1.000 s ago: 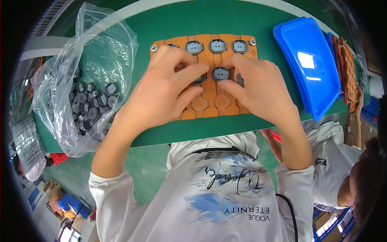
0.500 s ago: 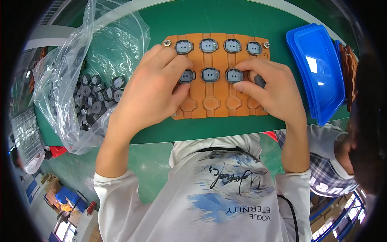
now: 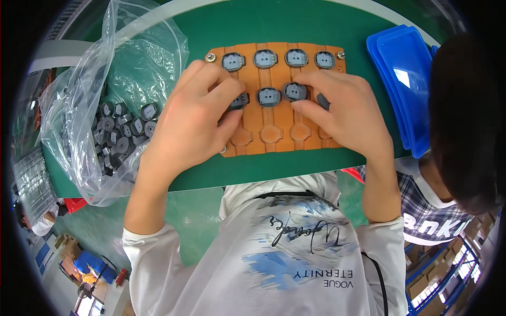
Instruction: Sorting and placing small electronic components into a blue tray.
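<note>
Both hands lie palm down on the orange tray (image 3: 274, 129) at the tabletop's (image 3: 295, 168) near edge, left hand (image 3: 192, 124) pinching a grey part (image 3: 240, 101), right hand (image 3: 350, 113) pressing fingertips on another part (image 3: 295, 91).

Factory assembly bench — green work mat (image 3: 295, 23), stacked blue trays (image 3: 403, 79) (bagged grey parts (image 3: 118, 134) alongside) — storage racks (image 3: 437, 284) below.

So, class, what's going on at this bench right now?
A person is seating small grey parts into an orange jig on a green table. The far row holds four parts. In the middle row, the left hand presses on one part and the right hand on two more. The near row is empty. A clear bag of loose parts lies at left, blue trays at right.
</note>
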The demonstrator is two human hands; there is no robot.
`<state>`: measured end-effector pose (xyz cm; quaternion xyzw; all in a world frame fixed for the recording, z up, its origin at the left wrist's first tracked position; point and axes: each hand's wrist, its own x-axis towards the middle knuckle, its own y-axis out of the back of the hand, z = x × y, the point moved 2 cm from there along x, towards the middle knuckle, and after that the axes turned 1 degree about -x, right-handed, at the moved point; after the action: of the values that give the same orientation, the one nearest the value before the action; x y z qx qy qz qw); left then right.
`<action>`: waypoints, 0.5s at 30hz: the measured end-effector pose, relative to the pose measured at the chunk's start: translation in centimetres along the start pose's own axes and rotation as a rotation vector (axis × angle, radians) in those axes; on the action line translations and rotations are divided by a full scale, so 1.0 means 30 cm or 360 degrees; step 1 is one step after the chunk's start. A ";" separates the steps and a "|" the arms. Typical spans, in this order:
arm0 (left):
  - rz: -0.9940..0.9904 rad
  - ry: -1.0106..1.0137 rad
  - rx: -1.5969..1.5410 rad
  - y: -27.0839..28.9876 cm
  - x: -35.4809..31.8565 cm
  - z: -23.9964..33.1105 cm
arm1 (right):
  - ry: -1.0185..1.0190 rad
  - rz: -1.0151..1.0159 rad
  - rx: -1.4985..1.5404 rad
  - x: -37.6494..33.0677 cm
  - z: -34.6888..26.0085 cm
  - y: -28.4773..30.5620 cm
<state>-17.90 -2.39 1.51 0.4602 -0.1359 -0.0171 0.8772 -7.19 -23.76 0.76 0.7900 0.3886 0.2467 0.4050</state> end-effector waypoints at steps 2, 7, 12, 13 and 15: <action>-0.0006 0.0000 -0.0009 0.001 -0.002 0.003 | 0.0018 -0.0027 -0.0092 -0.005 -0.012 0.015; -0.0167 -0.0168 0.0172 0.012 0.021 0.011 | 0.0038 -0.0073 -0.0341 0.003 -0.039 0.020; -0.0170 -0.0233 0.0219 -0.006 0.024 -0.009 | -0.0042 -0.0102 -0.0536 0.022 -0.044 -0.014; -0.0190 -0.0243 0.0216 -0.001 0.024 -0.004 | -0.0053 -0.0103 -0.0534 0.017 -0.058 -0.011; -0.0182 -0.0282 0.0147 0.005 0.028 -0.008 | 0.0033 -0.0031 -0.0625 0.010 -0.091 0.000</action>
<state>-17.05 -2.25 1.70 0.5039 -0.1871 -0.1015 0.8371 -8.94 -22.29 2.29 0.6894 0.3448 0.3219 0.5498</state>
